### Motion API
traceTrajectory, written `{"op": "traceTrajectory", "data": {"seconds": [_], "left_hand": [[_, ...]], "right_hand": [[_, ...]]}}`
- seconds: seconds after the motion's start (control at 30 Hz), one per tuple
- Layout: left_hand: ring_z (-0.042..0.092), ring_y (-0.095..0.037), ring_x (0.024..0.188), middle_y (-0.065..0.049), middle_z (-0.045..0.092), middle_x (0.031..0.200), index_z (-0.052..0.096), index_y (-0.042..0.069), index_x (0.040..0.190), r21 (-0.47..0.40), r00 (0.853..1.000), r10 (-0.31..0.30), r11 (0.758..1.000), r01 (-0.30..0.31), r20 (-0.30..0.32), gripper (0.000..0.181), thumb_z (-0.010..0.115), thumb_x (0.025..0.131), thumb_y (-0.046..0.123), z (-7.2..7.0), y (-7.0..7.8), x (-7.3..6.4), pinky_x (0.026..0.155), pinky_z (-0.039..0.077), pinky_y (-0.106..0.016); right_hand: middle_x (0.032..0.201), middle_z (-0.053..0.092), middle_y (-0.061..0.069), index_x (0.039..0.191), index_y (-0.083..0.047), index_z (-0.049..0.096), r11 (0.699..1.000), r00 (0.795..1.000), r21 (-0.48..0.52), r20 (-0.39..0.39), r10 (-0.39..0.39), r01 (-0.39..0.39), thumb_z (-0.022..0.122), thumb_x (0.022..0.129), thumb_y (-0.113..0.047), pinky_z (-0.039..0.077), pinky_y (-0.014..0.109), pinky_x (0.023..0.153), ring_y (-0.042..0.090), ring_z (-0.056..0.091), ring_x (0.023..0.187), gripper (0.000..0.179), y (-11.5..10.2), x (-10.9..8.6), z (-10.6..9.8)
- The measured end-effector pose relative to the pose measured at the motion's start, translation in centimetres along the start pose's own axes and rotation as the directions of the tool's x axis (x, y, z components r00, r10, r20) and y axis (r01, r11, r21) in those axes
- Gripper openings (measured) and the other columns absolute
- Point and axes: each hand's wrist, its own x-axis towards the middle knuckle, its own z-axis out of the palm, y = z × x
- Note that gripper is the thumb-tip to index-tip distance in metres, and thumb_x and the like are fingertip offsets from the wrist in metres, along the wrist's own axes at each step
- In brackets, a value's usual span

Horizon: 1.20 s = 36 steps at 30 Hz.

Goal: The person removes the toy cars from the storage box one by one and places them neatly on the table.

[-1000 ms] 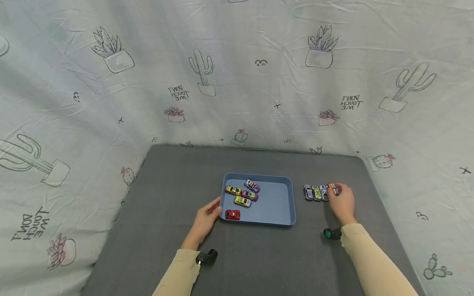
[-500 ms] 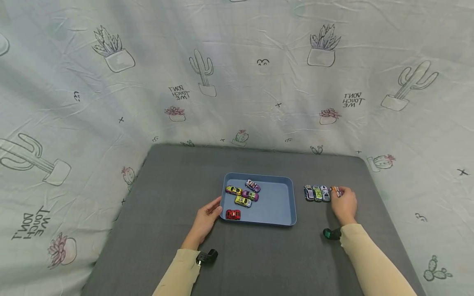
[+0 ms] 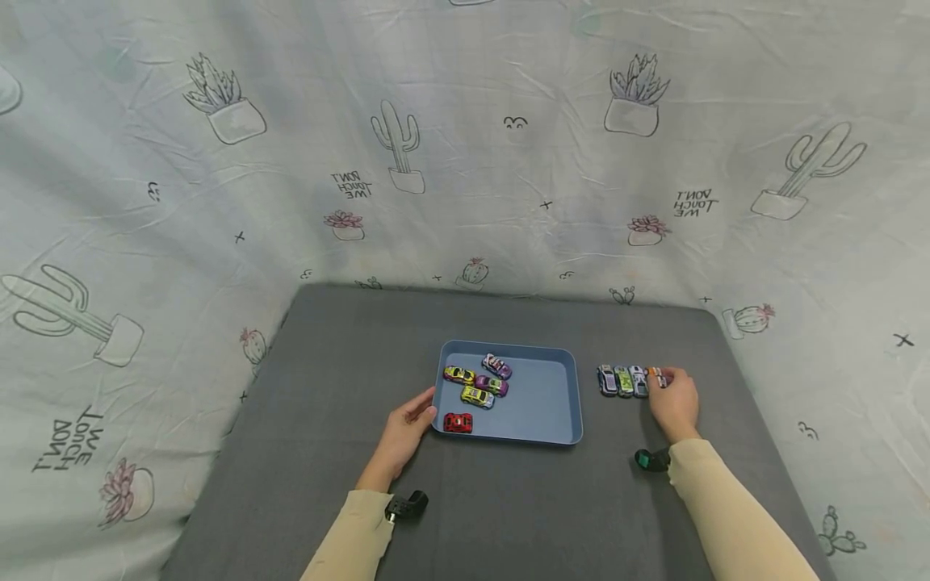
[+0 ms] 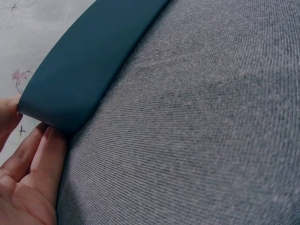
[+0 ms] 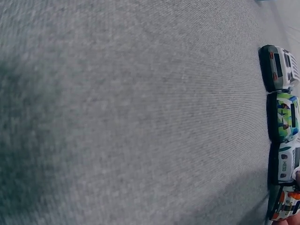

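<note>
My right hand [image 3: 676,407] pinches an orange-and-white toy car [image 3: 656,376] at the right end of a short row on the table. Beside it stand a white-and-grey toy car [image 3: 638,382], a green one [image 3: 623,382] and a silver-and-black one [image 3: 606,381]. The right wrist view catches the fingertips at the orange-and-white toy car [image 5: 287,205], close against its white neighbour [image 5: 286,163]. At the left side of a blue tray [image 3: 541,399], my left hand [image 3: 402,432] holds the edge, thumb at the rim and fingers against the outer wall [image 4: 93,61].
Inside the tray, a red toy car [image 3: 458,423] sits in the near left corner. Yellow and purple toy cars [image 3: 477,396] cluster farther back. The grey tabletop [image 3: 508,508] ends at a patterned curtain [image 3: 465,161] behind and at both sides.
My right hand drew the orange-and-white toy car slightly right, away from the row, then brought it back left beside the white-and-grey one. My left hand stayed at the tray.
</note>
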Motion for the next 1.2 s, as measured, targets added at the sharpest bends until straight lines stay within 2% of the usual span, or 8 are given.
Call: {"op": "traceTrajectory", "data": {"seconds": [0.33,0.4,0.5,0.63,0.7,0.87,1.0,1.2], "left_hand": [[0.048,-0.027,0.128,-0.018,0.05,0.14,0.05,0.008,0.142,-0.004,1.0,0.012,1.0,-0.012,0.015,0.044,0.058,0.099,0.012,0.0,-0.1,0.0,0.103,0.041,-0.038],[0.048,-0.026,0.128,-0.017,0.05,0.14,0.05,0.009,0.141,-0.006,1.0,0.005,1.0,-0.005,0.015,0.044,0.058,0.099,0.013,0.0,-0.2,0.0,0.104,0.041,-0.039],[0.048,-0.025,0.128,-0.013,0.052,0.139,0.052,0.012,0.141,-0.008,1.0,0.001,1.0,-0.001,0.005,0.044,0.06,0.098,0.017,0.0,-1.0,0.5,0.103,0.041,-0.038],[0.047,-0.025,0.129,-0.013,0.052,0.14,0.052,0.012,0.141,-0.006,1.0,0.001,1.0,-0.001,0.009,0.044,0.06,0.098,0.018,-0.2,-1.1,0.5,0.103,0.041,-0.038],[0.046,-0.027,0.129,-0.016,0.05,0.141,0.05,0.009,0.142,-0.004,1.0,-0.005,1.0,0.005,0.019,0.044,0.058,0.098,0.014,-0.2,-0.3,0.2,0.104,0.04,-0.039],[0.047,-0.026,0.129,-0.016,0.049,0.141,0.049,0.008,0.142,0.009,1.0,0.012,1.0,-0.012,0.021,0.045,0.058,0.099,0.014,-0.2,-0.3,0.1,0.102,0.042,-0.036],[0.047,-0.026,0.129,-0.016,0.049,0.141,0.049,0.008,0.142,-0.008,0.999,0.022,1.0,-0.022,0.026,0.045,0.058,0.099,0.013,-0.2,-0.5,0.1,0.102,0.042,-0.035],[0.047,-0.026,0.129,-0.017,0.05,0.141,0.049,0.007,0.142,-0.009,0.999,0.023,1.0,-0.023,0.022,0.045,0.058,0.098,0.012,-0.2,-0.4,0.0,0.103,0.041,-0.035]], "right_hand": [[0.114,0.055,0.031,0.126,0.012,0.05,1.0,1.0,-0.023,-0.006,0.003,-0.003,0.052,0.099,-0.024,0.042,0.056,0.086,0.044,0.052,0.103,0.045,0.3,-0.2,-0.4],[0.115,0.054,0.032,0.126,0.012,0.051,0.999,1.0,-0.031,-0.027,-0.016,0.015,0.052,0.099,-0.027,0.041,0.057,0.087,0.045,0.052,0.104,0.047,0.1,-0.4,-0.5],[0.116,0.055,0.031,0.127,0.011,0.052,0.996,0.994,-0.021,-0.069,-0.088,0.086,0.055,0.098,-0.028,0.039,0.058,0.09,0.045,0.05,0.107,0.049,-0.9,-0.8,-0.4],[0.119,0.055,0.028,0.128,0.008,0.053,0.973,0.97,-0.003,-0.071,-0.232,0.232,0.06,0.095,-0.031,0.039,0.057,0.09,0.043,0.05,0.109,0.052,-3.1,-1.7,0.3],[0.12,0.054,0.026,0.128,0.007,0.053,0.955,0.955,0.011,-0.042,-0.295,0.296,0.062,0.095,-0.033,0.04,0.057,0.09,0.042,0.05,0.109,0.053,-4.3,-2.2,0.8],[0.118,0.056,0.021,0.127,0.004,0.055,0.911,0.912,0.051,0.018,-0.409,0.408,0.068,0.091,-0.035,0.041,0.054,0.09,0.037,0.051,0.108,0.055,-7.3,-3.7,2.6],[0.117,0.057,0.019,0.127,0.003,0.056,0.884,0.883,0.063,0.062,-0.466,0.463,0.07,0.089,-0.036,0.043,0.053,0.089,0.035,0.052,0.108,0.056,-8.9,-5.1,4.4],[0.117,0.059,0.017,0.127,-0.001,0.058,0.88,0.87,0.099,0.136,-0.475,0.465,0.072,0.088,-0.039,0.045,0.051,0.089,0.031,0.054,0.106,0.056,-10.8,-7.0,6.9]]}}
